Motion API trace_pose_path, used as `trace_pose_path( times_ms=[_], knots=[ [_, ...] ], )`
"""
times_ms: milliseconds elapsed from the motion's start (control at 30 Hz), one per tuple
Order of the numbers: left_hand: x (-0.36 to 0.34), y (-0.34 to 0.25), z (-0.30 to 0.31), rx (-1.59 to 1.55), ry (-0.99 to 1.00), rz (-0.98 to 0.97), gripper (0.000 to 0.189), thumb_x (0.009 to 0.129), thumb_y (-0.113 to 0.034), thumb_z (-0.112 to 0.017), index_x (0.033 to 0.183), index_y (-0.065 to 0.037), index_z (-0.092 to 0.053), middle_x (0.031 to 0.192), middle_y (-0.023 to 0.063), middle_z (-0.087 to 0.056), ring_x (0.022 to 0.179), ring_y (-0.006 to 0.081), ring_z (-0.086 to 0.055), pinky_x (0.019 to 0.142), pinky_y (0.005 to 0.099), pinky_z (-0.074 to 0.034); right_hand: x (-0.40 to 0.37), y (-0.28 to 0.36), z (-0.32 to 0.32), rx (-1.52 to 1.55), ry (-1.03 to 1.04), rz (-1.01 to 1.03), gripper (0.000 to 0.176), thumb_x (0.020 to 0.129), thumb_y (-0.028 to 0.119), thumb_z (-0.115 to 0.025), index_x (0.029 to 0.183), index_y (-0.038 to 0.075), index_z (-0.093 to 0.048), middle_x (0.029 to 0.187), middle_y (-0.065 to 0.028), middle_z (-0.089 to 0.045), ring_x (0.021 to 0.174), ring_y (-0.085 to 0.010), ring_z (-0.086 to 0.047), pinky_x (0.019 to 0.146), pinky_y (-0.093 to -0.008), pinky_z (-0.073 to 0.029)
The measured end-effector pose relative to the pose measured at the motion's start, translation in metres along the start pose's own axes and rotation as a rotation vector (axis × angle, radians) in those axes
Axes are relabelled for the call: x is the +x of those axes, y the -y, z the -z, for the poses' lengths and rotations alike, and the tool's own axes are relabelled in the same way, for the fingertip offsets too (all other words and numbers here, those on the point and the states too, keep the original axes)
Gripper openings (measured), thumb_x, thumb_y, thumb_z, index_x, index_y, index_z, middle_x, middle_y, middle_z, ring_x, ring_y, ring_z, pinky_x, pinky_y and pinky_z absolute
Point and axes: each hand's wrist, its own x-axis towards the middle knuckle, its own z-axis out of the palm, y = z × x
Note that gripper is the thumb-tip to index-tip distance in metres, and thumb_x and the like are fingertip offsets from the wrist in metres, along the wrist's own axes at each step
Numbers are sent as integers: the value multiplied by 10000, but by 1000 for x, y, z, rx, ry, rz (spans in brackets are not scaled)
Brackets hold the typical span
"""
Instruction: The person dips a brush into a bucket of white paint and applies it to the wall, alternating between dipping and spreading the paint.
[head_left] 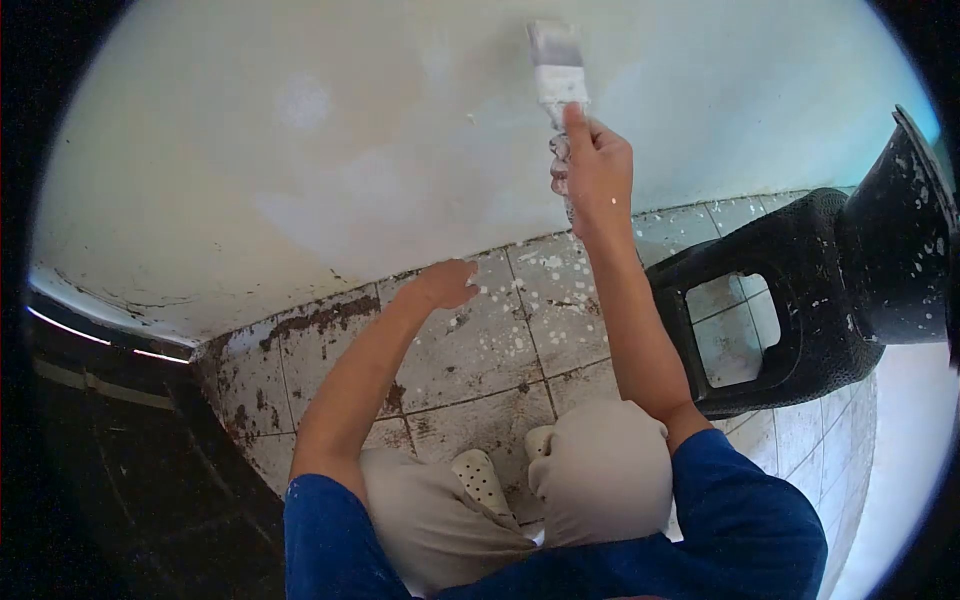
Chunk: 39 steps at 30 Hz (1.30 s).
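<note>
Wall (300,150): pale, patchy, fills the view from 9 to 2 o'clock. Floor (480,340): tiled, paint-spattered, dirty along the wall joint, centre to 5 o'clock. Stool (800,300): black, speckled white, at 3 o'clock, standing on the tiles. Right hand (595,175): at 12 to 1 o'clock, fingers clamped round the handle of the brush (557,65), forefinger laid along it; the bristles lie against the wall at 12 o'clock. Left hand (445,283): near centre, at the wall joint; whether its fingers are spread or curled cannot be told. Shoe (482,480): white, perforated, at 6 o'clock.
</note>
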Motion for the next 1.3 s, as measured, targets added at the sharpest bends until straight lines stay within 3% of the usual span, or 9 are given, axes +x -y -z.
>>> trace_pose_path(
  times_ms=[167,200,233,567,733,867,1000,1167,1300],
  knots=[
    [-7,-6,3,6,14,20,466,867,-349,-528,1203,-28,-494,1164,219,-545,1104,374,-509,939,453,-409,-4,-199,38,-664,-79,261,401,897,293,-528,726,-63,-596,527,-91,-503,445,-173,-496,433,-362,-390],
    [-10,-11,11,11,44,32,470,868,-352,-524,1206,-26,-492,1171,221,-541,1112,374,-504,944,452,-405,-17,-222,50,-597,-57,-88,388,892,288,-534,759,-69,-608,541,-96,-514,456,-179,-502,442,-372,-399],
    [-13,-13,15,13,76,46,475,870,-356,-521,1208,-24,-490,1178,222,-538,1120,374,-499,950,451,-402,-28,-220,52,-517,-29,-438,379,886,284,-541,792,-74,-621,554,-101,-526,468,-185,-509,452,-382,-407],
    [-9,-6,-2,30,-6,25,441,847,-314,-534,1177,-22,-515,1119,232,-567,1075,372,-534,914,445,-436,-20,17,-25,86,132,-36,297,903,304,-578,761,43,-565,622,-10,-504,485,-86,-446,407,-253,-365],
    [-7,1,-8,59,48,-42,467,845,-332,-533,1191,-20,-504,1128,230,-567,1082,368,-533,913,441,-438,-23,-213,34,-441,36,-382,282,905,226,-550,837,-47,-570,620,-42,-505,506,-121,-476,419,-275,-382],
    [-11,6,-14,50,46,27,479,845,-342,-527,1185,-6,-503,1123,230,-570,1072,370,-538,909,440,-440,-9,-182,29,-416,77,-124,266,902,230,-557,840,-28,-578,629,-41,-510,507,-117,-475,424,-265,-385],
    [-4,13,-8,66,40,17,485,842,-349,-534,1174,4,-504,1109,230,-576,1048,373,-552,890,447,-450,-15,2,-24,94,136,-117,255,891,272,-584,799,35,-576,643,-19,-515,502,-87,-456,417,-244,-371],
    [-5,-1,3,21,133,79,519,875,-365,-515,1248,-6,-475,1235,231,-513,1158,373,-483,985,433,-382,-13,-76,-19,-300,138,-118,249,909,262,-548,835,26,-575,658,-29,-521,481,-121,-474,409,-279,-386],
    [-9,9,-5,46,21,7,452,845,-335,-543,1152,-4,-518,1122,233,-567,1063,382,-535,916,446,-428,-37,-177,10,-55,196,-545,225,926,214,-508,941,-3,-567,682,-28,-533,527,-127,-500,453,-293,-418]
  ],
)
